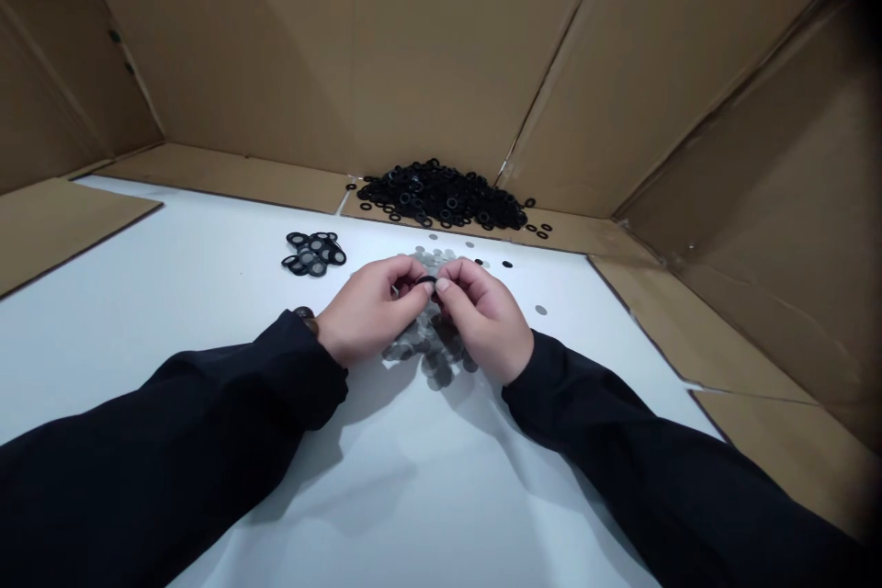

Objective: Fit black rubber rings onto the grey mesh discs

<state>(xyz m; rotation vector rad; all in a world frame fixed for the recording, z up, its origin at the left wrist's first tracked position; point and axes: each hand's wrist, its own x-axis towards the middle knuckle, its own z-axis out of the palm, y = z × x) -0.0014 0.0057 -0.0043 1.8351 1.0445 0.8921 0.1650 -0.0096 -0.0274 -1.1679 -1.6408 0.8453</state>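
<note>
Between the fingertips of both hands is a small black ring, tilted and partly covered by the thumbs. My left hand pinches it from the left, and my right hand pinches it from the right. Whether a disc sits inside the ring I cannot tell. Under and around the hands lies a loose spread of thin grey mesh-like discs. Left of my left hand is a small heap of black rings with grey discs in their centres.
A large pile of black rings lies at the back on a cardboard strip, against cardboard walls. The white tabletop stretches in front. A lone grey disc and a small black piece lie to the right.
</note>
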